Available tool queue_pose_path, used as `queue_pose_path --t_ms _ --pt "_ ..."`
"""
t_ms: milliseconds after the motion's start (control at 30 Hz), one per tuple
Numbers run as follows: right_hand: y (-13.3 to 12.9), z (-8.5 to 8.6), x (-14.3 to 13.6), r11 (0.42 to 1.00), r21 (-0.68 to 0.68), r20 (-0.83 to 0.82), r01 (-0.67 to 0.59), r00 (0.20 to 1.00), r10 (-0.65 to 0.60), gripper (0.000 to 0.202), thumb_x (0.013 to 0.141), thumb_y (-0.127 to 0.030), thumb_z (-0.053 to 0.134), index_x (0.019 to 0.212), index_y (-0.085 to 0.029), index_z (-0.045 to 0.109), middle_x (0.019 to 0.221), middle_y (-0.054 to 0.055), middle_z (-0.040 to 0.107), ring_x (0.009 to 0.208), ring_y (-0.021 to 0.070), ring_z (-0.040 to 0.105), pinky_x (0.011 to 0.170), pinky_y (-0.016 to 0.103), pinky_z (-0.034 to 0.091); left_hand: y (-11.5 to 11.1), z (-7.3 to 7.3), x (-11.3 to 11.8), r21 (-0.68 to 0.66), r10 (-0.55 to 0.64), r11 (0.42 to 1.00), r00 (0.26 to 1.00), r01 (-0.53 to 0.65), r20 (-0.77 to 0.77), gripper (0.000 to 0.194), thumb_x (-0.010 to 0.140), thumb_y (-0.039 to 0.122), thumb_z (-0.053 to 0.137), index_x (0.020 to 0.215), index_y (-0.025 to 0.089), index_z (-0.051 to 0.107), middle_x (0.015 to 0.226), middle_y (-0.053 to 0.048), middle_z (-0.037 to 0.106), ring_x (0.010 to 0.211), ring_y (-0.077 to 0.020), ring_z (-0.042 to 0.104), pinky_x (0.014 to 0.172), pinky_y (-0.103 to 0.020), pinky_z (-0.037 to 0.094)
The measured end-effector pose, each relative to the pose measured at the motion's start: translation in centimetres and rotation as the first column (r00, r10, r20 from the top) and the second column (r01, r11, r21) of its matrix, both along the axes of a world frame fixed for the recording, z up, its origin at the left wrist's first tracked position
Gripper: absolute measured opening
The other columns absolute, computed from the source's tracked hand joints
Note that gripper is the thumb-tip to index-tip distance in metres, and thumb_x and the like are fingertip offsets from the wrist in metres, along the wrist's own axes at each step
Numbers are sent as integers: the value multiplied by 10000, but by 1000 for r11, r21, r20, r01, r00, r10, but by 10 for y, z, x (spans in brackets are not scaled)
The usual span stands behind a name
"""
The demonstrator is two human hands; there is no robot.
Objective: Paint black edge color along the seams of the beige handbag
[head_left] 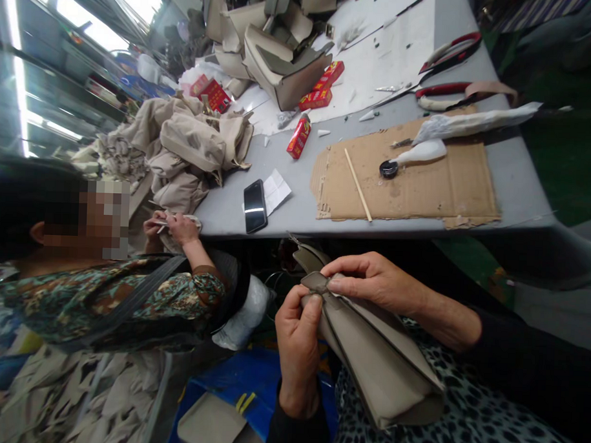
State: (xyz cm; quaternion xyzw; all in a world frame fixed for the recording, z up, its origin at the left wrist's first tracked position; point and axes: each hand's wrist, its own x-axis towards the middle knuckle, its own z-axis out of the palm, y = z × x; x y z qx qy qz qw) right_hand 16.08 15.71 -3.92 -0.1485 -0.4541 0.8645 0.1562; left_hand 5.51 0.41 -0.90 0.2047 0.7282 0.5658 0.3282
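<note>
A taupe leather-like bag piece (382,360) lies across my lap, its narrow end raised toward the table edge. My left hand (300,331) pinches that end from below, thumb on top. From the other side my right hand (371,282) grips the same end between thumb and fingers, close to the left thumb. Both hands are closed on the bag, and their fingertips nearly meet at a folded corner. Whatever small detail lies between the fingertips is too fine to make out.
On the grey table (218,215) lie a phone (254,206), a cardboard sheet (422,193) with a white bottle (424,152), scissors (445,91), red boxes (298,136), fabric (192,140) and bag pieces (281,66). A co-worker (128,293) sits at left. A blue bin (256,375) stands below.
</note>
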Motion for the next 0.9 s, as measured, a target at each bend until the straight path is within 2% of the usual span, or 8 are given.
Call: queue_pose_path --t_ms 300,500,633,900 --pt "0 -1 -1 1000 -31 -6 -4 1000 4 247 789 -345 781 972 -180 797 830 10 724 722 139 606 686 255 476 0 2 1 -15 8 1000 1000 -8 -1 202 918 395 699 881 202 651 776 16 564 695 -132 479 664 -213 407" --pt "0 -10 0 979 -205 6 7 1000 -6 302 750 -370 844 970 -172 786 872 20 750 737 138 638 729 260 506 8 1 1 -43 -6 999 1000 5 -29 246 883 424 723 849 190 656 730 18 547 653 -130 459 609 -214 397" --pt "3 -13 3 952 -306 57 30 998 -14 360 692 -372 897 962 -169 772 837 26 759 685 134 651 687 253 514 19 2 4 -35 -36 999 999 36 -9 255 869 416 716 810 178 647 685 20 509 624 -129 437 568 -219 375" --pt "4 -16 6 966 -249 113 76 992 -49 338 694 -397 887 946 -206 765 801 19 760 684 154 678 687 260 543 32 8 5 -19 -94 995 995 94 -15 263 845 406 694 732 185 609 624 26 495 581 -135 426 529 -229 326"
